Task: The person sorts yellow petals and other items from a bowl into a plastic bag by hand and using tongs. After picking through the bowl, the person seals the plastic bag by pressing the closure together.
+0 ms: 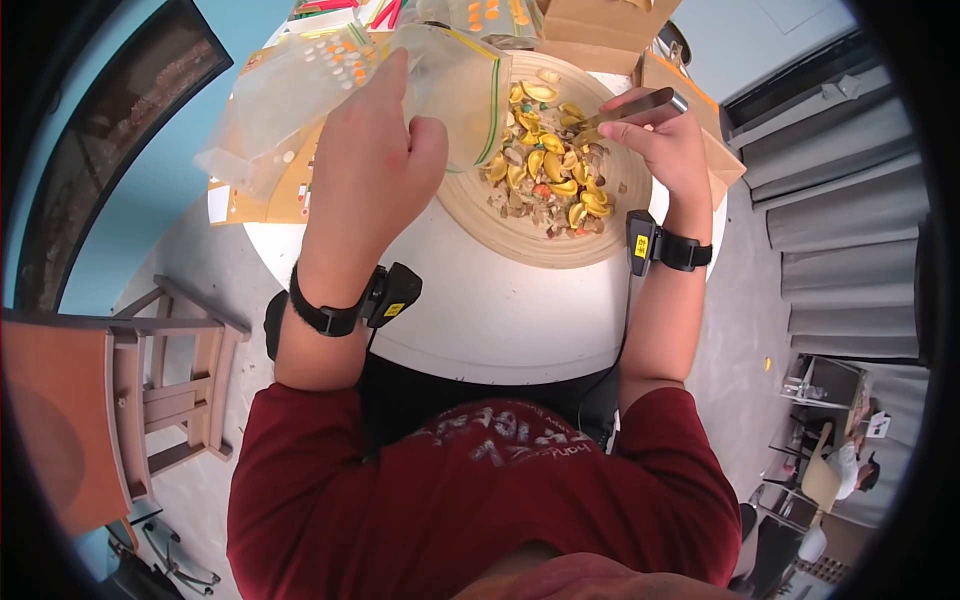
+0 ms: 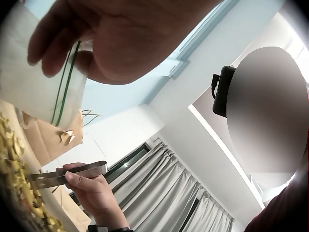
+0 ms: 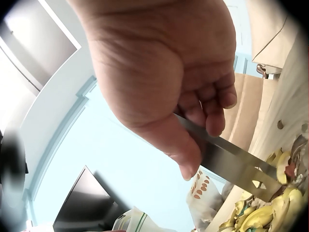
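My left hand (image 1: 375, 170) pinches a clear zip bag (image 1: 455, 95) by its green-striped edge, its mouth hanging beside a round wooden tray (image 1: 475, 232). In the left wrist view, the fingers curl over the bag's zip strip (image 2: 66, 87). Yellow ingot-shaped pieces (image 1: 553, 166) lie heaped on the tray among small brown and pale chips. From the tray's right side, my right hand (image 1: 662, 145) grips metal tongs (image 3: 231, 162) between thumb and fingers. The tongs' tips reach in among the yellow pieces in the right wrist view.
The tray stands on a white round table (image 1: 430, 310). Behind it are brown paper bags (image 1: 600, 35) and another clear bag with orange pieces (image 1: 490, 12). White and orange dots (image 1: 340, 62) show at the left. A wooden chair (image 1: 180, 390) stands left of the table.
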Motion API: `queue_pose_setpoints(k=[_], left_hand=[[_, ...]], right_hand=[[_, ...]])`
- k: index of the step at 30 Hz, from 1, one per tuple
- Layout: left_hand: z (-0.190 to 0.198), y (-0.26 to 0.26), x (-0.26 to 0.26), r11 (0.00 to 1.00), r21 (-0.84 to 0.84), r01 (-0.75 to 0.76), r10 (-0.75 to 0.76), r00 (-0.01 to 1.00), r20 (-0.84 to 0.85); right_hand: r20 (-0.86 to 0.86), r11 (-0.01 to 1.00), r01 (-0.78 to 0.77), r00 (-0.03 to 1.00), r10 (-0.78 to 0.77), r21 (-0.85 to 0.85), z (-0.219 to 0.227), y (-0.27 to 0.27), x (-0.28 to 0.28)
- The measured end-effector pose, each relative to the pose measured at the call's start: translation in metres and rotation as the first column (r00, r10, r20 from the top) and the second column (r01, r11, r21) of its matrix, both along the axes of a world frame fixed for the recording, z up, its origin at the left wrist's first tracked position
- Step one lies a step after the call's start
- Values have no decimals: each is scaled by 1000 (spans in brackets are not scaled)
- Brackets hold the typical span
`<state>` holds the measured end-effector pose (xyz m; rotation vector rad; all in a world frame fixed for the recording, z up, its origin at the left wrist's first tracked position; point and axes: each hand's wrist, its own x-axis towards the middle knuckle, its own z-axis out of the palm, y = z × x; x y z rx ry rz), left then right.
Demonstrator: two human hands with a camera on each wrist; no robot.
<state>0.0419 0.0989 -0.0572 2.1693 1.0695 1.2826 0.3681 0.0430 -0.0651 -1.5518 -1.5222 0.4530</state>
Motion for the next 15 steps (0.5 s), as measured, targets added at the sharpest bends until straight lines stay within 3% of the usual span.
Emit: queue_pose_setpoints(k=[10, 13, 15], left_hand=[[-3, 2, -1, 997, 81, 3, -3, 1000, -6], [-2, 2, -1, 997, 75, -3, 4, 1000, -17], [-1, 2, -1, 998, 68, -7, 8, 1000, -23]], right_hand=[[-7, 998, 22, 1000, -22, 67, -2, 2, 0], [-78, 996, 56, 996, -50, 76, 8, -1, -8], [-214, 997, 2, 977, 15, 75, 14, -5, -14]])
